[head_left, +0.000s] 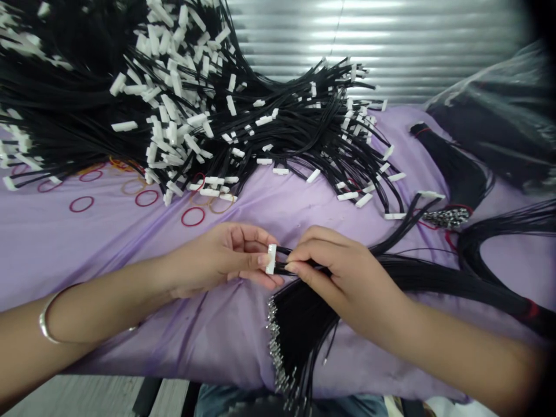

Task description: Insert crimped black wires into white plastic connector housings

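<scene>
Purple cloth spread over the worktop, loaded with wire.

A big heap of black wires with white connectors sprawls across the far side, spilling toward the middle. In front of it, on the left, red and orange rubber bands lie scattered flat on the cloth. Over on the right sits a clear plastic bag of black wire, and a banded bundle of bare-tipped black wires runs across the near right, its metal ends hanging over the front edge.
</scene>
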`<state>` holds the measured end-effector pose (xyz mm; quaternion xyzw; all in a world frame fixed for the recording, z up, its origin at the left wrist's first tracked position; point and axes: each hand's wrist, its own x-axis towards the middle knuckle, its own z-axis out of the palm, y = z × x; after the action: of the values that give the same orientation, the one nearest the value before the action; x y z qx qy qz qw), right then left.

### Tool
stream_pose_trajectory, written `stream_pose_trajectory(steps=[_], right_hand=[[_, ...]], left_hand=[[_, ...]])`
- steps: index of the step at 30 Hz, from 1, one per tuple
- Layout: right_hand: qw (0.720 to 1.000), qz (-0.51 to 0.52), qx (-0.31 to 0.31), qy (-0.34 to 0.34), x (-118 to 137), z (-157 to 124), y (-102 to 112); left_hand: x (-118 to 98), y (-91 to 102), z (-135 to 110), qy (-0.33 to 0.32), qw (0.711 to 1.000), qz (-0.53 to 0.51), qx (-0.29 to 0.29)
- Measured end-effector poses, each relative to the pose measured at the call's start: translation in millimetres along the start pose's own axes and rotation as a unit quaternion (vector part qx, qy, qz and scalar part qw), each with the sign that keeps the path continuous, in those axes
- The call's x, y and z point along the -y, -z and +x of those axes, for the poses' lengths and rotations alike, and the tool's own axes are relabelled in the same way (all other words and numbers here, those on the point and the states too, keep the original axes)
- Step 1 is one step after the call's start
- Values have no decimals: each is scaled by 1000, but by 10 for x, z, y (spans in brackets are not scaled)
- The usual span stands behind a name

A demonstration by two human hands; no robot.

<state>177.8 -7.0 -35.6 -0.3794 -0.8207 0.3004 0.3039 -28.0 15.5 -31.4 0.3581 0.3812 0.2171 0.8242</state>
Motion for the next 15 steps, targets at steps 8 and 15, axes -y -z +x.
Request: stream_pose_trajectory(steps=[8, 15], right_hand=[[996, -78, 34, -16, 32, -18, -10], [995, -57, 49, -67, 13, -35, 17]], left_hand=[[15, 3, 23, -19, 1000, -24, -1], [70, 38, 19, -47, 999, -3, 15]])
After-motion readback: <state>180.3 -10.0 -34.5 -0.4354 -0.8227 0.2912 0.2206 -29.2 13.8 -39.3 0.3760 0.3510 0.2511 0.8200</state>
